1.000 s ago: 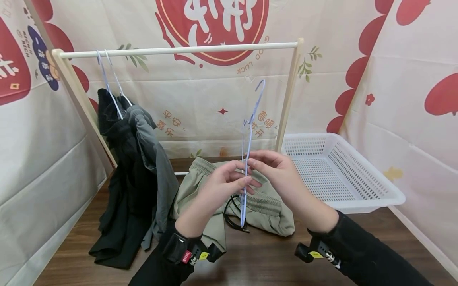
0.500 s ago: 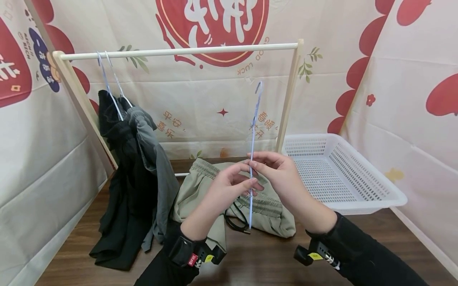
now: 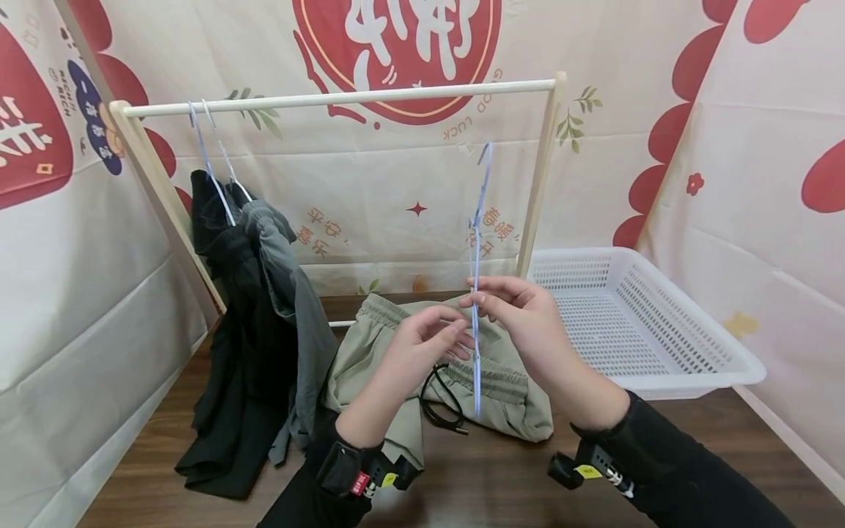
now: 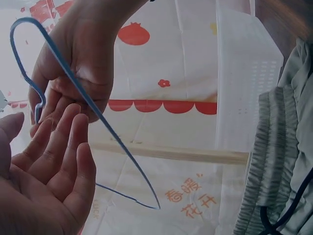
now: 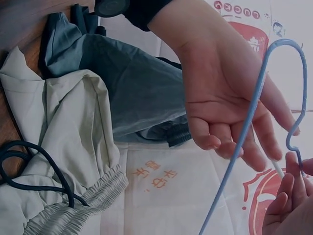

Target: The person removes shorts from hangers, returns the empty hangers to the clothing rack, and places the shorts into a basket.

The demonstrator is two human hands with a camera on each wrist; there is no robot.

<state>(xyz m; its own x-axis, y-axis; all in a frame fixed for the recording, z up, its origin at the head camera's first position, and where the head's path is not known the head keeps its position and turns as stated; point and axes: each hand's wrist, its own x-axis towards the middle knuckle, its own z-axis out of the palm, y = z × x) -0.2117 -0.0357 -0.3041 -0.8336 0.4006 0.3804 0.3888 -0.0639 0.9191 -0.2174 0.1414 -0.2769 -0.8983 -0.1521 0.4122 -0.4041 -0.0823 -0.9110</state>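
A light blue clothes hanger [image 3: 477, 315] stands upright, seen nearly edge-on in the head view, its hook at the top. My right hand [image 3: 521, 315] pinches it by its wire between thumb and fingers; the right wrist view shows that pinch beside a notch. Close by on the left is my left hand [image 3: 422, 345], fingers loosely bent with no grip visible on the wire. In the left wrist view the left hand [image 4: 54, 176] lies palm up beside the hanger [image 4: 110, 132]. Behind and below both hands, light green pants [image 3: 370, 352] with a black drawstring [image 3: 439, 411] lie on the table.
A wooden rack with a white rail [image 3: 343, 97] spans the back. Black pants [image 3: 244, 352] and a grey garment [image 3: 300, 315] hang from two hangers at its left. At right stands a white perforated basket [image 3: 693, 385]. The brown table [image 3: 475, 484] lies beneath; printed cloth surrounds it.
The hanger has turned about its upright line and moved slightly right. My left hand's fingers have drawn back from the wire, while my right hand keeps its pinch. The head view has shifted a little.
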